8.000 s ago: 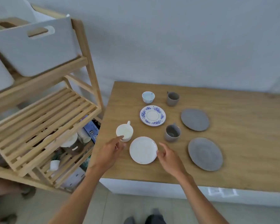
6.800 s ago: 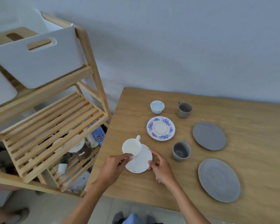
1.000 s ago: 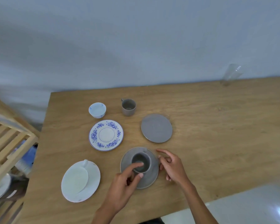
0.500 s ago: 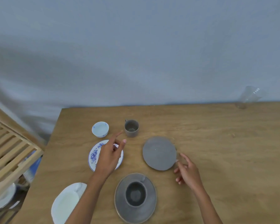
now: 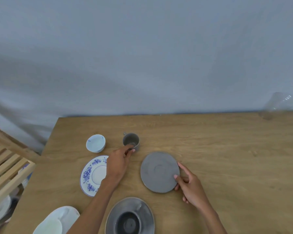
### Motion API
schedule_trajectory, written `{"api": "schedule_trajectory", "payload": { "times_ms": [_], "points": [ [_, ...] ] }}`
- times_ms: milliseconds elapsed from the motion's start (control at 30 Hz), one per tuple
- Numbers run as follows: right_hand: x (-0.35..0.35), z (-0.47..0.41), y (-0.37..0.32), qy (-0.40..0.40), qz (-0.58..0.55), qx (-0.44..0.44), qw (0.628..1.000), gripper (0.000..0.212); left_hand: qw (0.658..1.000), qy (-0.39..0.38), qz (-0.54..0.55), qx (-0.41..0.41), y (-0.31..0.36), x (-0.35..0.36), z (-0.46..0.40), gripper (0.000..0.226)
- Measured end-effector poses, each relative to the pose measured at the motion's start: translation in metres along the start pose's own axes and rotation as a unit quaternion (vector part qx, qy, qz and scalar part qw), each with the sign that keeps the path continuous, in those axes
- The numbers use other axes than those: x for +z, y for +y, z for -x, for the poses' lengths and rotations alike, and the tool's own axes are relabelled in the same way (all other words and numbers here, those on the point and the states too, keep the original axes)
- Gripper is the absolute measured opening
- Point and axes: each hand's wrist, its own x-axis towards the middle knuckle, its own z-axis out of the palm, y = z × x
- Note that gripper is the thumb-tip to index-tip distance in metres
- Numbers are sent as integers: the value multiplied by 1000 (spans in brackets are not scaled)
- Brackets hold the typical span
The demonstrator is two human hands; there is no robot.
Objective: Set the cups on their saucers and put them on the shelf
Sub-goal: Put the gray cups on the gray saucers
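— What's over at the worktop's (image 5: 227, 149) left edge?

— The wooden shelf (image 5: 8, 169) stands just past it, slats showing. At the near left corner a white cup on its white saucer (image 5: 57, 220) is partly cut off by the view.

— And further in?

— A small pale blue bowl-cup (image 5: 95, 143) sits toward the back edge, apart from its neighbours. In front of it lies the blue-flowered saucer (image 5: 91, 176), bare, with the left forearm crossing over its right side.

— What is the left hand doing?

— The left hand (image 5: 118, 163) reaches back to the grey cup (image 5: 131, 142); its grip is clamped on the near rim, thumb and fingertips pinching it. The cup stands upright on the worktop, just behind the grey saucer (image 5: 159, 172).

— Nothing on that saucer?

— Nothing. It lies flat near the middle, and the right hand (image 5: 191, 188) has its grip on the saucer's right edge, thumb on top, fingers curled at the rim.

— Anything nearer us?

— A second grey cup (image 5: 128, 222) already sits on a grey saucer (image 5: 147, 215) at the front edge.

— Far right?

— A clear glass (image 5: 276, 105) at the back right, blurred.
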Motion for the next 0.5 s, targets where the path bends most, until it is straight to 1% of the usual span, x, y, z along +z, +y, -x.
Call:
{"api": "schedule_trajectory", "payload": {
  "times_ms": [133, 233, 433, 500],
  "points": [
    [0, -7, -6, -13, 11, -17, 1000, 54, 1000, 22, 3, -6, 4, -3, 12, 24],
    [7, -13, -11, -1, 5, -31, 1000, 50, 999, 22, 26, 9, 4, -7, 26, 22],
    [27, -24, -22, 6, 9, -45, 999, 47, 992, -33, 84, 93, 8, -11, 51, 18],
    [29, -24, -23, 6, 18, -49, 999, 48, 988, -59, 92, 110, 11, -8, 57, 17]
  ]
}}
